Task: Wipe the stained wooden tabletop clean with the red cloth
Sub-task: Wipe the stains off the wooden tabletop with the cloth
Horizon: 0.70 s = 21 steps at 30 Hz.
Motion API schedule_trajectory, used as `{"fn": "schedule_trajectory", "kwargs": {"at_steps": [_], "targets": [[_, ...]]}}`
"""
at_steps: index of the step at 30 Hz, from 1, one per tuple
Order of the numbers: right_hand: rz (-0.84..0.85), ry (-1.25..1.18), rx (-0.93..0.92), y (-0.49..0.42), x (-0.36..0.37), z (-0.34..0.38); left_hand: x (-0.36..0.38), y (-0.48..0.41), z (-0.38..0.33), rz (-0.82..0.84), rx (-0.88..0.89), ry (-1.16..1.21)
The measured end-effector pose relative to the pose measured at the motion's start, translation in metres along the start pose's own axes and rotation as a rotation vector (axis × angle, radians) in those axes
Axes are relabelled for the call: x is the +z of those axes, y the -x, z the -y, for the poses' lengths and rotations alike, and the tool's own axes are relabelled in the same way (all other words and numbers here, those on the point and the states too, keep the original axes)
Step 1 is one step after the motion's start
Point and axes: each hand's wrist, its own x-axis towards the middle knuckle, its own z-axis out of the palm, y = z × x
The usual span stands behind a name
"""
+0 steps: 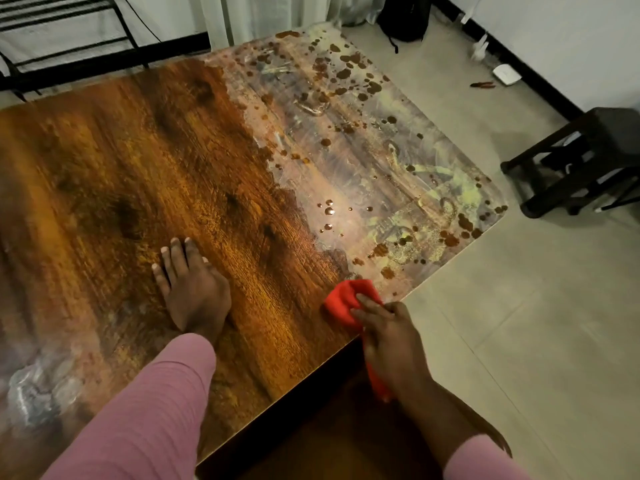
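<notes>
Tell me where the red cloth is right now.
In the head view, the red cloth lies at the near right edge of the brown wooden tabletop, gripped by the right hand, beside the stained patch.

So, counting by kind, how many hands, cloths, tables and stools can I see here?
Hands: 2, left hand and right hand
Red cloth: 1, held by the right hand
Wooden tabletop: 1
Dark stool: 1
Total: 5
</notes>
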Motion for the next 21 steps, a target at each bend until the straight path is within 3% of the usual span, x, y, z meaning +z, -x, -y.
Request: {"fn": "schedule_trajectory", "kwargs": {"at_steps": [2, 4, 6, 10, 16, 19, 21], "targets": [[-0.076, 0.035, 0.155, -0.011, -0.003, -0.006, -0.002, 0.01, -0.006, -0.022, 0.025, 0.018], [-0.081, 0.019, 0.194, -0.007, 0.006, 0.007, -0.003, 0.03, -0.019, -0.006, 0.084, 0.03], [-0.006, 0.002, 0.11, 0.008, 0.018, 0.025, -0.004, 0.057, -0.041, 0.031, 0.117, 0.046], [0.099, 0.099, -0.227, 0.018, 0.012, 0.014, 0.0, 0.099, -0.091, 0.085, 0.105, 0.096], [-0.118, 0.049, 0.219, -0.039, -0.035, -0.06, 0.013, 0.095, -0.126, 0.087, 0.022, 0.162], [-0.138, 0.024, 0.239, -0.041, -0.025, -0.051, 0.022, 0.082, -0.126, 0.053, -0.054, 0.125], [-0.075, -0.028, 0.125, -0.026, -0.01, -0.033, 0.029, 0.071, -0.13, 0.026, -0.121, 0.102]]}}
